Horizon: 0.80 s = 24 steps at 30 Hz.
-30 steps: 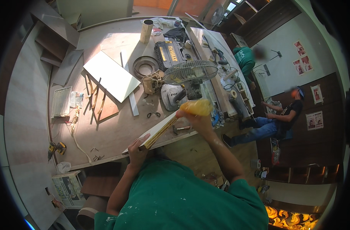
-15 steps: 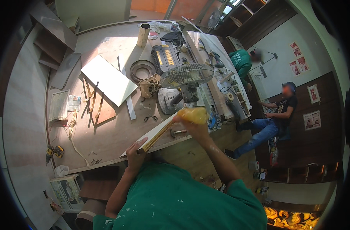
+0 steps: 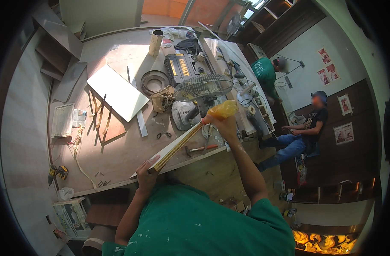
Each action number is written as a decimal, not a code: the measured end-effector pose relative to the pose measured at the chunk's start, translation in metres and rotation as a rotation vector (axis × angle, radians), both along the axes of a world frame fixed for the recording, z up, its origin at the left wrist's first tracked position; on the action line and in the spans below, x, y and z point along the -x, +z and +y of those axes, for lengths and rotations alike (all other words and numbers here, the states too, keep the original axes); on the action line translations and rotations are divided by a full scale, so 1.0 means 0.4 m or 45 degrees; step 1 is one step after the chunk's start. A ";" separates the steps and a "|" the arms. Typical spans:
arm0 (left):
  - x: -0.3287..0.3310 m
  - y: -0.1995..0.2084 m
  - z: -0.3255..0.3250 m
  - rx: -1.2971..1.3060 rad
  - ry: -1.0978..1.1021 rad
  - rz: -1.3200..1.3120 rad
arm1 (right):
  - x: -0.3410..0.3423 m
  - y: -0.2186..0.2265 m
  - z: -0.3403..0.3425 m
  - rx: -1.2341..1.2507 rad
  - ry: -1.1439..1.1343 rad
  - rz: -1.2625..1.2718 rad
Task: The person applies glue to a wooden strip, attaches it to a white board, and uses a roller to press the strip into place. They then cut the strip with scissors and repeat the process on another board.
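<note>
My left hand (image 3: 147,174) grips the near end of a long narrow white board (image 3: 173,148), held on edge above the front of the workbench (image 3: 118,158). Its upper edge looks yellowish. My right hand (image 3: 222,123) holds a yellow squeeze bottle (image 3: 222,109) at the board's far end, its tip against that edge. A hammer (image 3: 199,149) and scissors (image 3: 163,135) lie on the bench just under the board.
A table fan (image 3: 202,88), a black and yellow tool case (image 3: 182,68), a white panel (image 3: 117,91), wood strips (image 3: 99,115) and a cardboard tube (image 3: 155,42) crowd the bench. One person sits at right (image 3: 308,128); another in green stands beyond the bench (image 3: 266,73).
The view has shifted slightly. The person in green has come into view beyond the bench. Both hands keep hold of the board and bottle in much the same pose.
</note>
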<state>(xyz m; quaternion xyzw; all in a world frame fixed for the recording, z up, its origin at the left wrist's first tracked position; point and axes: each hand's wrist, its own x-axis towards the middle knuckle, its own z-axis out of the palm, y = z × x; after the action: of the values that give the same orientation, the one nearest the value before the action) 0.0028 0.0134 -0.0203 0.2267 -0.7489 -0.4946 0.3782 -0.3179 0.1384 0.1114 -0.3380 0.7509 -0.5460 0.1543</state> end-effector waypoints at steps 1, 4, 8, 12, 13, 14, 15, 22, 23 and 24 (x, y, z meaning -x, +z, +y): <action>0.005 -0.001 0.001 0.003 -0.007 -0.008 | -0.008 0.003 0.000 0.028 0.006 -0.031; -0.001 -0.015 -0.004 0.020 -0.005 -0.043 | -0.077 0.010 -0.030 0.087 0.072 -0.097; 0.006 -0.001 -0.009 0.066 -0.015 -0.036 | -0.215 0.052 -0.045 -0.032 0.235 0.117; 0.025 -0.005 -0.017 0.120 -0.006 0.066 | -0.331 0.110 -0.065 -0.139 0.339 0.279; 0.021 -0.005 -0.017 0.105 -0.008 0.044 | -0.329 0.106 -0.068 -0.061 0.371 0.355; 0.020 -0.004 -0.018 0.091 -0.021 0.028 | -0.309 0.099 -0.062 -0.079 0.314 0.330; 0.020 0.002 -0.018 0.072 -0.025 0.006 | -0.269 0.087 -0.049 -0.102 0.254 0.310; 0.030 0.013 -0.021 0.041 -0.053 -0.015 | -0.181 0.018 -0.014 -0.004 0.042 0.177; 0.031 0.011 -0.021 0.046 -0.051 -0.002 | -0.208 0.029 -0.020 -0.021 0.090 0.194; 0.028 0.010 -0.024 0.056 -0.031 -0.007 | -0.248 0.050 -0.033 -0.035 0.142 0.202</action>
<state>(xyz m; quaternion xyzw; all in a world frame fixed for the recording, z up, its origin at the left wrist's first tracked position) -0.0086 0.0039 -0.0163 0.2108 -0.7633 -0.4820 0.3750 -0.2188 0.1250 0.1312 -0.4194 0.7482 -0.4976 0.1291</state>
